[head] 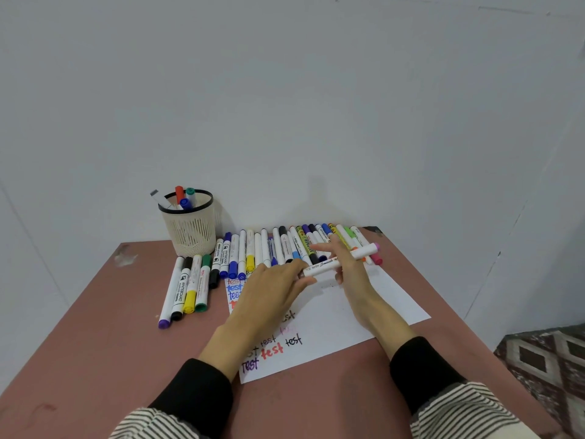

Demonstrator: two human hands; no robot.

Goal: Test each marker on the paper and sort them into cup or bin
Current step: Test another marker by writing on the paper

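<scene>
Striped sleeves (152, 421) with black cuffs enter from the bottom edge, both forearms reaching forward over the table (95, 359). At the left, the tabletop lies bare from the near edge up to four markers (185, 288) set side by side, caps toward the camera. Behind them, close to the wall, stands the cup (189, 226), a pale mesh holder with a dark rim and several markers upright in it.

Toward the middle, the paper (342, 315) lies at a slant, its near corner pointing at the camera and its far right corner close to the table's right edge. The word "test" is written on it many times in several colours, mostly on its left half; the right half is blank. Along the paper's far edge runs the row (285, 245) of markers, packed side by side almost to the table's back right corner.

Left hand (272, 289) hovers over the paper, fingers fairly straight, fingertips pinching the near end of a white marker (340, 259). Right hand (345, 264) holds the same marker near its middle, fingers partly spread above the row. This marker lies crosswise, lifted off the paper, its pink end pointing right.

Beyond the right edge, patterned floor (544, 359) shows. No bin is in sight.
</scene>
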